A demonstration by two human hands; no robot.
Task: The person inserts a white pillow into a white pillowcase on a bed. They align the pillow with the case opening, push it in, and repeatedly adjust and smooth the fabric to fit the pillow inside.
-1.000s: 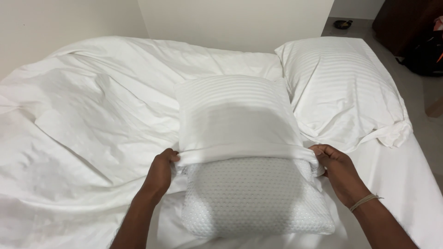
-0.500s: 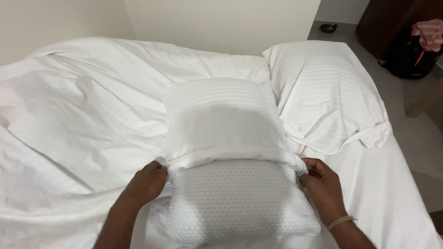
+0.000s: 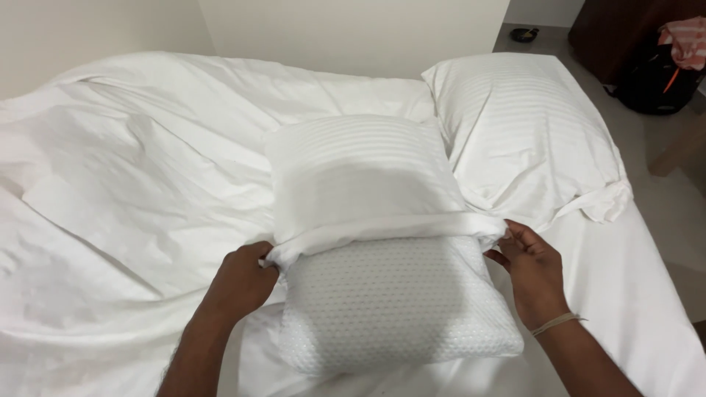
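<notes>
Your left hand and right hand each pinched one end of the pillowcase hem. Between them lay the dotted pillow, its far half inside the case, on the bed. A second pillow lay beyond your right hand.

Pillow half inside its case

The dotted white pillow lies flat on the bed; the striped white case covers its far half, open edge bunched.
</notes>
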